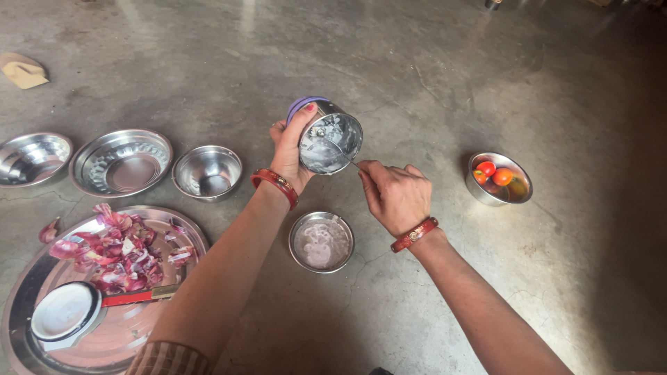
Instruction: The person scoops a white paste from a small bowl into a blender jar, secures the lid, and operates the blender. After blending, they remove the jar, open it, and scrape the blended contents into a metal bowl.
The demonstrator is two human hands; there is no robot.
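The left hand (292, 149) holds a small steel tin (330, 142) with a purple rim, tilted so its mouth faces the camera; white smears coat its inside. The left grip is clasped around the tin's wall, thumb on the top edge, fingers wrapped behind, so the tin sits at about 2 o'clock from the palm. The right hand (394, 196) lies at 4 o'clock from the tin, its grip pinched on a thin metal spoon handle (352, 162) whose far end reaches into the tin's mouth. Each wrist wears a red bangle.

Directly below the tin, at 6 o'clock, a small steel bowl (321, 242) rests on the concrete floor (486, 83) and holds a pale pinkish-white mix. At 3 o'clock, well apart, another steel bowl (499, 179) carries small tomatoes (495, 173). At 9 o'clock three empty steel bowls (207, 171) stand in a row. At 8 o'clock a large round steel plate (28, 298) bears a heap of red onion peels (121, 250), a white-topped lid (66, 312) and a red-handled knife (128, 298).
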